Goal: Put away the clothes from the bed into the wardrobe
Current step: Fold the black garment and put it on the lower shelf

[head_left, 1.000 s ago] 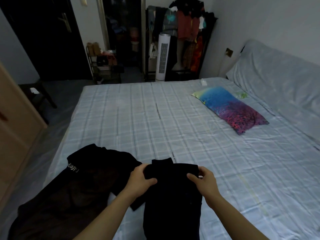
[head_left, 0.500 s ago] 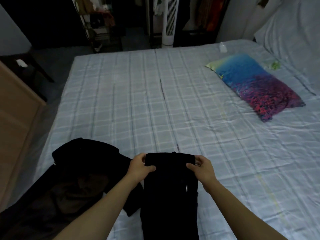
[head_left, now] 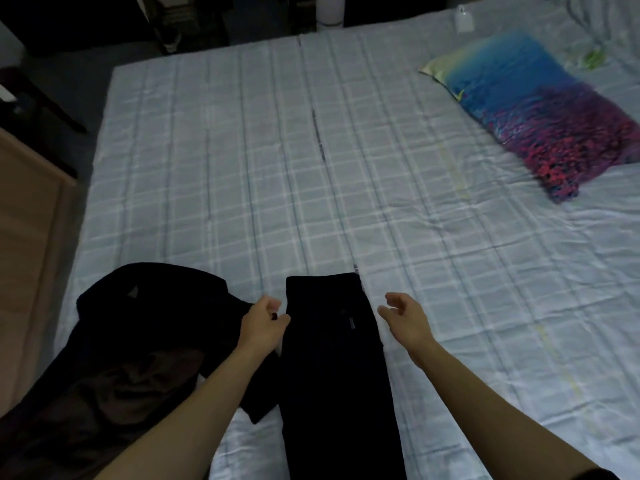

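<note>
Checked bed [head_left: 242, 168] fills the frame, with folded trousers [head_left: 332, 358] bottom centre and a jacket [head_left: 138, 341] bottom left both unstowed, while left hand [head_left: 265, 320] and right hand [head_left: 405, 315] flank the trousers, loosely curled, holding nothing.

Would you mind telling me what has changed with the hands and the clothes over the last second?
Both hands let go of the folded black trousers: the left hand and right hand have drawn apart to either side, fingers loosely curled and holding nothing. The trousers now lie flat on the checked bedsheet. The crumpled black garment and colourful pillow stayed put.
</note>
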A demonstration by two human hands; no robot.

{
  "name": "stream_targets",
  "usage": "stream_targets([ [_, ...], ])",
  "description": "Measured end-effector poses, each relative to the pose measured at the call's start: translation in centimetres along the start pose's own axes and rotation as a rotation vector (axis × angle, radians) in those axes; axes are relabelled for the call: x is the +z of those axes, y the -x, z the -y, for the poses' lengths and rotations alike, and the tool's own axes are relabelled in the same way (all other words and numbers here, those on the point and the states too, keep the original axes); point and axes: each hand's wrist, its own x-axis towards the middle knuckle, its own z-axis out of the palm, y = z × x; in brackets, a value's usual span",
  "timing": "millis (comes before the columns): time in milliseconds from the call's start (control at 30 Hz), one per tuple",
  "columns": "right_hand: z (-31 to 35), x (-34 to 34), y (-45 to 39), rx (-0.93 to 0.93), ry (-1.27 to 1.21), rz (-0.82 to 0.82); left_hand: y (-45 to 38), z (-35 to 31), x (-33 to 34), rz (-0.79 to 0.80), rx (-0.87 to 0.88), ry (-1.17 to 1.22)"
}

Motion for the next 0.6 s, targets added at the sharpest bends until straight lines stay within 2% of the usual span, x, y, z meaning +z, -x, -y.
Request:
stream_targets([
  [200, -2.1, -0.8, 4.0, -0.017, 0.014, 0.012, 5.7, 1.6, -1.2, 0.006, 0.071, -0.059],
  [400, -5.3, -1.4, 8.4, -0.140, 0.074, -0.053, 11.8, 5.9, -1.0, 0.071, 0.246, -0.333],
  [500, -8.8, -1.2, 11.4, -0.210, 0.208, -0.027, 14.5, 9.0, 0.6, 0.084, 0.299, -0.422],
  [600, -13.6, -0.7, 14.0, -0.265, 0.426, 0.057, 17.0, 12.8, 3.3, 0.108, 0.378, -0.629],
])
